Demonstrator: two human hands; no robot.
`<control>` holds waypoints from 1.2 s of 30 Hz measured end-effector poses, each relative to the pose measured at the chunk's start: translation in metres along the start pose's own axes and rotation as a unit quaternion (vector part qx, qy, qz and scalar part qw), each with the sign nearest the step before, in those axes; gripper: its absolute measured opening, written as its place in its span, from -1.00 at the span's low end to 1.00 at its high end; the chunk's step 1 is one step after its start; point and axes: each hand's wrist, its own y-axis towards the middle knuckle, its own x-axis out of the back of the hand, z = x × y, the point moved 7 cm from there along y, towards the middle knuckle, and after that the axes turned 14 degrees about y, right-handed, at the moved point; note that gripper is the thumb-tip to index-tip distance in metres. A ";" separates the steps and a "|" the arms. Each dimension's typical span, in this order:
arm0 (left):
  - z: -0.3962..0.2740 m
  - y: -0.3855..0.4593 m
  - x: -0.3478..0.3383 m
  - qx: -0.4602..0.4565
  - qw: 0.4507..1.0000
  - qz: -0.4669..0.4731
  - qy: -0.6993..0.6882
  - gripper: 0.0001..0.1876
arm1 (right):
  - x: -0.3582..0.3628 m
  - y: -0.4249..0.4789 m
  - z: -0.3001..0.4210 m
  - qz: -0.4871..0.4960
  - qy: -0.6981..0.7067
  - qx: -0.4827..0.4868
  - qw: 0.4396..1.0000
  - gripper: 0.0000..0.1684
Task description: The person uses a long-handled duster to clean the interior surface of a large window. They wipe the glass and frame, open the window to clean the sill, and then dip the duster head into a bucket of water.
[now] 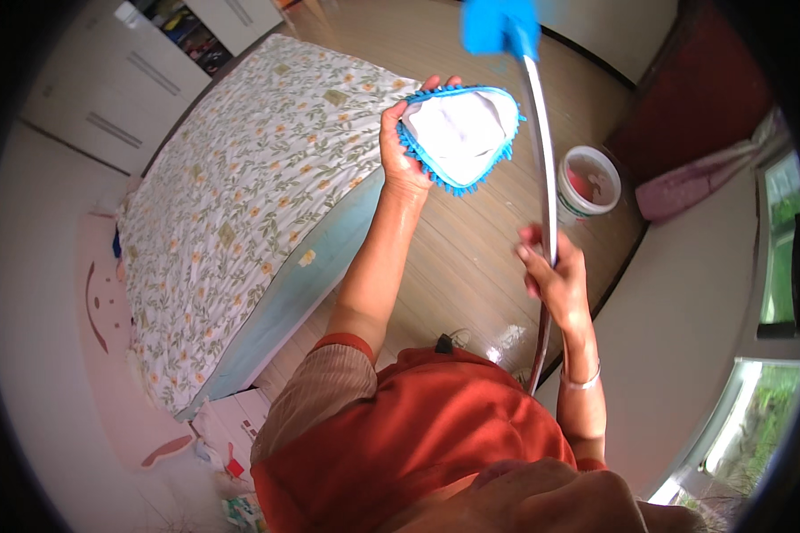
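My left hand point(407, 150) holds a blue chenille mop pad point(463, 133) by its left edge, with the white inner side facing up and the blue fringe around the rim. In my right hand point(553, 273) is the metal pole of a mop point(539, 140), held upright at its middle. The pole's blue plastic mop head point(500, 26) is at the top of the view, above the pad and apart from it; it is partly cut off by the picture's edge and blurred.
A white bucket point(563, 196) with liquid and something pink in it stands on the wood-plank floor point(453, 266), right of the pole. A bed with a floral sheet point(260, 173) lies to the left. White cabinets point(127, 86) stand beyond it; a wall with windows point(783, 246) runs along the right.
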 end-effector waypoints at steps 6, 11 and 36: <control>0.071 -0.019 -0.026 0.125 0.992 0.011 -0.003 -0.43 | -0.011 0.026 0.027 0.013 -0.089 0.153 0.984 -0.53; 0.102 -0.030 -0.033 0.181 0.981 0.032 -0.057 -0.44 | 0.004 0.025 0.006 -0.017 -0.174 0.119 0.977 -0.58; 0.142 -0.059 -0.056 0.127 0.968 0.134 0.172 -0.32 | 0.044 0.014 0.020 0.001 0.091 0.015 0.996 -0.45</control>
